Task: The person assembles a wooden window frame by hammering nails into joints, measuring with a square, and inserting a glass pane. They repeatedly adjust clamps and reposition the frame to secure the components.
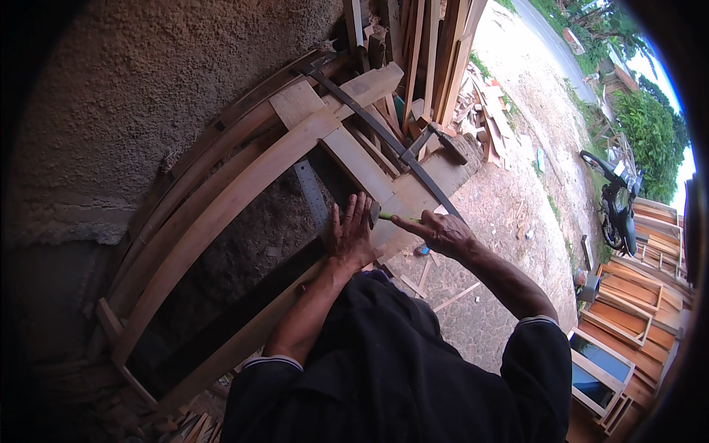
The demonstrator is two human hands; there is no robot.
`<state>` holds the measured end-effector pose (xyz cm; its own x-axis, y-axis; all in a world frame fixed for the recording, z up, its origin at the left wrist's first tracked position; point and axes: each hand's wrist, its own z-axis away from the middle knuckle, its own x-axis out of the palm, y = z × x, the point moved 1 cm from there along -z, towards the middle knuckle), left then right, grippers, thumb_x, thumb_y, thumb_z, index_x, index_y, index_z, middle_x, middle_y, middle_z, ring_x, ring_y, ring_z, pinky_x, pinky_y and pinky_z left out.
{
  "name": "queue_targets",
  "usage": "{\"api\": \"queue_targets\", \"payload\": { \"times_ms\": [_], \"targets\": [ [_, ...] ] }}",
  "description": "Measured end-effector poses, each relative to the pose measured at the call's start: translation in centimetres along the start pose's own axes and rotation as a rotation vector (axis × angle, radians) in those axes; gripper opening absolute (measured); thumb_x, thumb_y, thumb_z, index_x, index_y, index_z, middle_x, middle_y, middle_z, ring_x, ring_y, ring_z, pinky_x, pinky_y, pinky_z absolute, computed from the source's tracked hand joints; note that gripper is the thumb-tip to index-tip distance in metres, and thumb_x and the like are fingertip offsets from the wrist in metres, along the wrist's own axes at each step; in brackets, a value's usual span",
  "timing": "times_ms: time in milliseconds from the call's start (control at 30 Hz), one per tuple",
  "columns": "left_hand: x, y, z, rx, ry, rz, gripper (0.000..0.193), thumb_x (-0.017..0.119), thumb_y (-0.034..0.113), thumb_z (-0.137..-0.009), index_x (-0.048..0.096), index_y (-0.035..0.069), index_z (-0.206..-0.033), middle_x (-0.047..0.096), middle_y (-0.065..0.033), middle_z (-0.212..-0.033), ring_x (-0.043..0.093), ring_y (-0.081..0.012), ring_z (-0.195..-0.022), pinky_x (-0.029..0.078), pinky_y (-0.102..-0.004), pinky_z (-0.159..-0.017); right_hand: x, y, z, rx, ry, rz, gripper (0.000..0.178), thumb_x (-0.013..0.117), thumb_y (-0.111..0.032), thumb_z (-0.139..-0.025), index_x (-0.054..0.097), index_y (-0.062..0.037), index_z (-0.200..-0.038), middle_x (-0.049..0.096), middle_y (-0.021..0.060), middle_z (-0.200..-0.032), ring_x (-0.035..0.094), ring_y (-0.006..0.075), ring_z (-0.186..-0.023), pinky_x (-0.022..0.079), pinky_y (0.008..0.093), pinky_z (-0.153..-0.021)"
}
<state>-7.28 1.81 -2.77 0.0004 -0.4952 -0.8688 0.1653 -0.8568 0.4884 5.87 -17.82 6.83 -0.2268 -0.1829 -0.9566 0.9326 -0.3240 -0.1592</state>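
Head cam, mid-frame: right hand (447,235)'s wrapped round a green-handled hammer (390,216); left hand (350,238)'s splayed over the wooden frame (362,162), gripping nothing visible. Keep knuckles clear!

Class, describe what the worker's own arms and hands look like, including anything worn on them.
The left hand and right hand are bare, without gloves. Both forearms are uncovered below short, dark, loose-looking sleeves with pale edging at the cuffs.

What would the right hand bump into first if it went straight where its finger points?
Apart from the green-handled tool it holds, the right hand would probably meet the left hand, just beyond the tool's dark head, though depth is hard to judge.
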Motion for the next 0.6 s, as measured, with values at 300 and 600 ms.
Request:
{"api": "queue_targets", "payload": {
  "times_ms": [300,600],
  "targets": [
    [-0.3,0.1,0.0,0.000,-0.011,0.031,0.125,0.084,0.051,-0.066,0.015,0.011,-0.163,0.016,-0.0160,-0.169,0.009,-0.0319,-0.158,0.003,-0.0642,-0.124,0.8,-0.2,0.0,-0.030,-0.013,0.006,0.081,0.057,-0.012,-0.099,0.020,-0.0474,-0.161,0.056,0.0166,-0.085,0.062,0.0294,-0.061,0.051,0.0425,-0.058],
    [0.1,0.0,-0.2,-0.001,-0.047,-0.038,0.126,0.084,0.050,-0.065,0.015,0.011,-0.163,0.014,-0.0155,-0.169,0.010,-0.0322,-0.158,0.004,-0.0643,-0.124,1.1,-0.1,0.1,0.073,-0.009,-0.004,0.080,0.058,-0.010,-0.097,0.025,-0.0467,-0.160,0.058,0.0145,-0.081,0.061,0.0266,-0.059,0.050,0.0402,-0.052]
  ]
}}
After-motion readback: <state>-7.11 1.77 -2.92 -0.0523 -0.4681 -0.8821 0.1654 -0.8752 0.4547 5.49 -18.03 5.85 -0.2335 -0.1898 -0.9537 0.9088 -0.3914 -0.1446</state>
